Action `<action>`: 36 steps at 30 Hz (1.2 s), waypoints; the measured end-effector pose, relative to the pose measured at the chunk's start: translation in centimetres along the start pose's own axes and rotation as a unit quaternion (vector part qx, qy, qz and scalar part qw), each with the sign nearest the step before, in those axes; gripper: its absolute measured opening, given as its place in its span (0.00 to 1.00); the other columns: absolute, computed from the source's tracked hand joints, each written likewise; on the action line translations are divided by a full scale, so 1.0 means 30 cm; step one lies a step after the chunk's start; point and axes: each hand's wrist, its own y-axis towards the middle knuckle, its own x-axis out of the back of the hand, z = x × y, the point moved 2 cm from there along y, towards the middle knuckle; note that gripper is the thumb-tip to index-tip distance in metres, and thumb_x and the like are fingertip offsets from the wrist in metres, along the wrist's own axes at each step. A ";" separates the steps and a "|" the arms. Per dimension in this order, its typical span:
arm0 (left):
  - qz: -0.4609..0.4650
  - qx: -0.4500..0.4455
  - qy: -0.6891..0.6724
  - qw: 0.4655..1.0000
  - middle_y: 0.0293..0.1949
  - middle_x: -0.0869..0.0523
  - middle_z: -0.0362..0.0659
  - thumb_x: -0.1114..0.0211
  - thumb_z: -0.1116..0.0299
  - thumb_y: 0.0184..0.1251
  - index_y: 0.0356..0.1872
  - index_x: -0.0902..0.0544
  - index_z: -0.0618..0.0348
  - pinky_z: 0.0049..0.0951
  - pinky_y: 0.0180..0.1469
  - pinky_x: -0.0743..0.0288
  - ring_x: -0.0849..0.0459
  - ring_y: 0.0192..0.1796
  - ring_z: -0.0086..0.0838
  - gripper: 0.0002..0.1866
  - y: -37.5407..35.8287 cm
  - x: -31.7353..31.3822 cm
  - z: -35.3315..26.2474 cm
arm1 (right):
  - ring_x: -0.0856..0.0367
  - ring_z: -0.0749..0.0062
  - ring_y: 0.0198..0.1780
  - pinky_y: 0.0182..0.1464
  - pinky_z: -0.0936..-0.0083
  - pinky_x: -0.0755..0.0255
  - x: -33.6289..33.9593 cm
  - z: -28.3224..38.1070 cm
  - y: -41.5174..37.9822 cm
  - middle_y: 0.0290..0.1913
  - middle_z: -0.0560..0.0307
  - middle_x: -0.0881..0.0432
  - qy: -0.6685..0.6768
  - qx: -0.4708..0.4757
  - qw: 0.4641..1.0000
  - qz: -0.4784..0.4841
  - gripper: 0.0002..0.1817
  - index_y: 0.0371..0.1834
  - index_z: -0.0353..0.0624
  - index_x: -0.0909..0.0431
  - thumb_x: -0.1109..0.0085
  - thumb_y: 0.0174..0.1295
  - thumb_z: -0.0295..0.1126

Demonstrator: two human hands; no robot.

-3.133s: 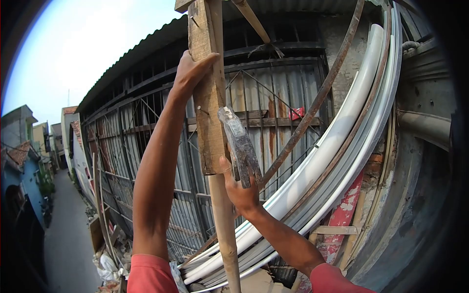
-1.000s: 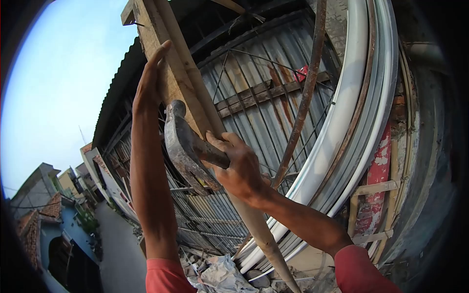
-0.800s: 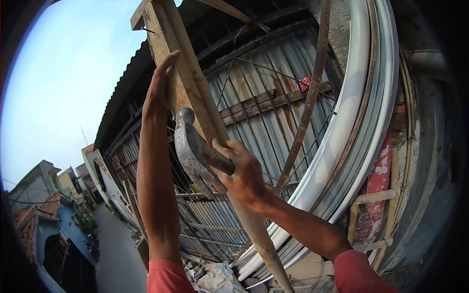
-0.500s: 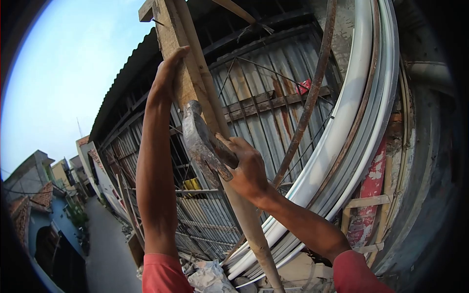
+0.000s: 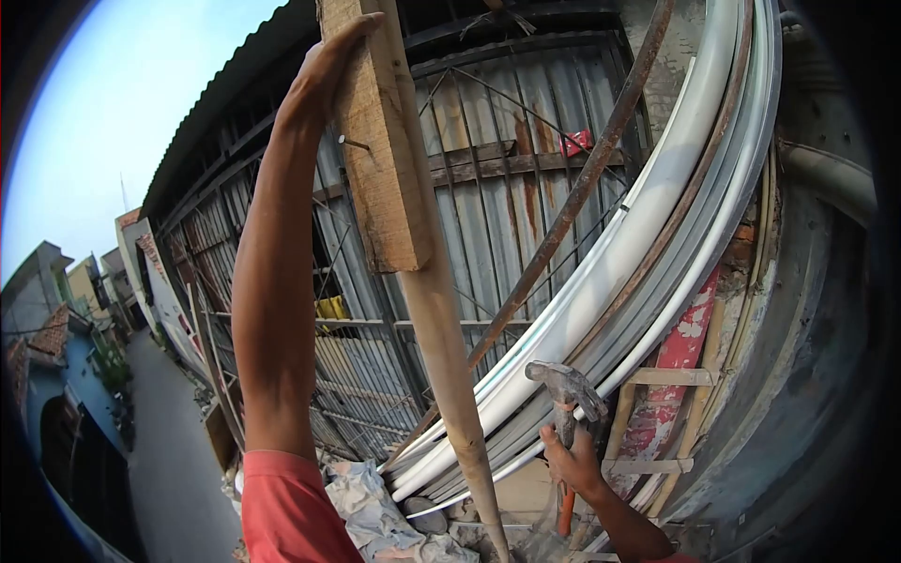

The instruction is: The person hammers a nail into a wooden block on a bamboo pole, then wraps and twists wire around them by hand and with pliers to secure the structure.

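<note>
My left hand (image 5: 338, 56) is wrapped round the upper part of a flat wooden board (image 5: 380, 178), which lies against a long round wooden pole (image 5: 441, 375). A nail (image 5: 353, 142) sticks out of the board's left side, below that hand. Low at the right, my right hand (image 5: 574, 462) is closed on a claw hammer (image 5: 566, 387), held upright with its metal head at the top and its orange grip (image 5: 566, 511) below. The hammer is apart from the board and the pole.
Behind stands a corrugated metal wall (image 5: 488, 122) with bars. White pipes (image 5: 601, 272) curve down the right side, crossed by a rusty bar (image 5: 572, 197). A small wooden ladder (image 5: 671, 376) is at the lower right, crumpled sheeting (image 5: 366, 497) below, an alley (image 5: 169, 432) at left.
My right hand has moved down and right with the hammer, away from the board. The view has shifted, so the board's lower end and the nail show fully. My left hand keeps its hold.
</note>
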 end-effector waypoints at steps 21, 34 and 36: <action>-0.007 -0.023 -0.061 0.998 0.34 0.19 0.50 0.33 0.47 0.45 0.47 0.26 0.73 0.28 0.36 0.24 0.19 0.32 0.29 0.37 -0.035 -0.030 -0.038 | 0.31 0.78 0.13 0.15 0.77 0.37 0.232 -0.261 -0.202 0.20 0.57 0.29 -0.084 -0.034 0.978 -0.188 0.21 0.49 0.34 0.36 0.43 0.62 0.37; -0.003 -0.023 -0.039 0.999 0.35 0.19 0.53 0.36 0.43 0.48 0.48 0.26 0.75 0.29 0.36 0.23 0.18 0.33 0.31 0.40 -0.065 -0.038 -0.068 | 0.33 0.79 0.18 0.22 0.78 0.38 -0.125 1.217 0.046 0.16 0.62 0.33 -0.426 0.507 0.736 -0.141 0.20 0.42 0.36 0.28 0.54 0.68 0.46; -0.002 -0.023 -0.039 0.999 0.35 0.19 0.53 0.37 0.42 0.48 0.48 0.25 0.75 0.29 0.36 0.23 0.18 0.33 0.32 0.40 -0.067 -0.038 -0.069 | 0.36 0.83 0.13 0.15 0.83 0.41 -0.177 1.350 0.090 0.15 0.65 0.35 -0.464 0.559 0.671 -0.145 0.22 0.42 0.37 0.28 0.53 0.67 0.49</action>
